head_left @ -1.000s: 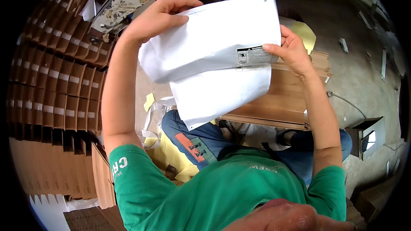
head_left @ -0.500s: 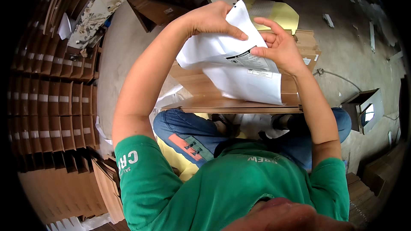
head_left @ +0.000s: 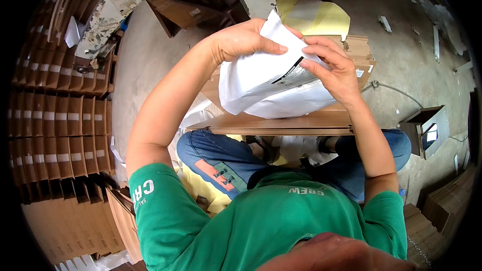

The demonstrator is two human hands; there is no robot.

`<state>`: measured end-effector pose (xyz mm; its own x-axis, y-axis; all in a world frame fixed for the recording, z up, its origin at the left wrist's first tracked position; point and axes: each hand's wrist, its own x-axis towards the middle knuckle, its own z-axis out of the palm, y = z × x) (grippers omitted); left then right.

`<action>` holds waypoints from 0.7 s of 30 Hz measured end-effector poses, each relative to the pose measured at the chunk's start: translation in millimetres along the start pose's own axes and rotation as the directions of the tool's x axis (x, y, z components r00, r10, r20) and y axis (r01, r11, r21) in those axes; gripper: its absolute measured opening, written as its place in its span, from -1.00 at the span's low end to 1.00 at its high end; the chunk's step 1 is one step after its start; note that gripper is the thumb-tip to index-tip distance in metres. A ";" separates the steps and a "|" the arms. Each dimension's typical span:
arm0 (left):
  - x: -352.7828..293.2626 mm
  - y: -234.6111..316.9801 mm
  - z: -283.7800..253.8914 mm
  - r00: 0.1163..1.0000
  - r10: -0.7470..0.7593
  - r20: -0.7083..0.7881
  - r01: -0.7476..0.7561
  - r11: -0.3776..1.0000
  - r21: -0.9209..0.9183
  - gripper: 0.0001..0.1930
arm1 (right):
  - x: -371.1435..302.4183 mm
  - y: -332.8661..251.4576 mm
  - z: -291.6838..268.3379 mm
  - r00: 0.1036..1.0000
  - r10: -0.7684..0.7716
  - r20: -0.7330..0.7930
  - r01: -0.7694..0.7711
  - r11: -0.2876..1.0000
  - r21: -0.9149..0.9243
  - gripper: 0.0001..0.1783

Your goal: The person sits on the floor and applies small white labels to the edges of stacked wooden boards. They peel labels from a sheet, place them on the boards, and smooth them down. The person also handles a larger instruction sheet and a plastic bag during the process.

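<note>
A floppy white printed sheet [head_left: 256, 78], perhaps plastic or paper, is held up in front of me above some wood-coloured boards. One of its corners points away from me, and a black-banded label sits on its right part. My left hand [head_left: 246, 40] grips the far edge, thumb on top and fingers hidden behind. At the right side, my right hand [head_left: 335, 65] pinches the sheet between thumb and fingers. Just below it the boards [head_left: 281, 122] lie across in front of my bent legs.
Stacked brown panels [head_left: 60, 115] with white strips line the left side. Beyond the boards are a cardboard stack [head_left: 359, 52] and a yellow sheet [head_left: 321, 17]. An open brown box-like piece [head_left: 196, 7] stands far left of centre. At right lies a small grey box-shaped frame [head_left: 427, 130] near a cable.
The lower part of the sheet has swung up and bunched beneath the upper part. My right hand has moved slightly right and down, its fingers now closer together; my left has lowered a little.
</note>
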<state>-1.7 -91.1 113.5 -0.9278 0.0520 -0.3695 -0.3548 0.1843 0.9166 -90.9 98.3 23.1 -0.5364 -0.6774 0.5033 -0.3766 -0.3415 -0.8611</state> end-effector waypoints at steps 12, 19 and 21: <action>0.2 -8.4 -1.8 1.000 0.015 0.001 -0.015 0.999 -0.034 -0.50 | 7.2 -3.2 -0.6 0.895 -0.424 0.137 0.433 0.754 -0.494 -0.75; 9.3 -24.3 -62.2 0.981 -0.074 -0.181 0.149 0.883 0.445 -0.56 | -13.7 -2.3 17.2 0.842 -0.481 0.246 0.540 0.738 -0.405 -0.79; 8.0 -24.3 -76.2 0.969 -0.074 -0.236 0.200 0.796 0.571 -0.57 | -16.1 -8.0 19.6 0.863 -0.468 0.193 0.505 0.771 -0.388 -0.84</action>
<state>-9.3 -169.9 99.9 -0.9001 -0.1947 -0.3898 -0.4016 0.7178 0.5688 -64.4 99.2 20.5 -0.1411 -0.5504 0.8229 -0.8542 -0.3524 -0.3822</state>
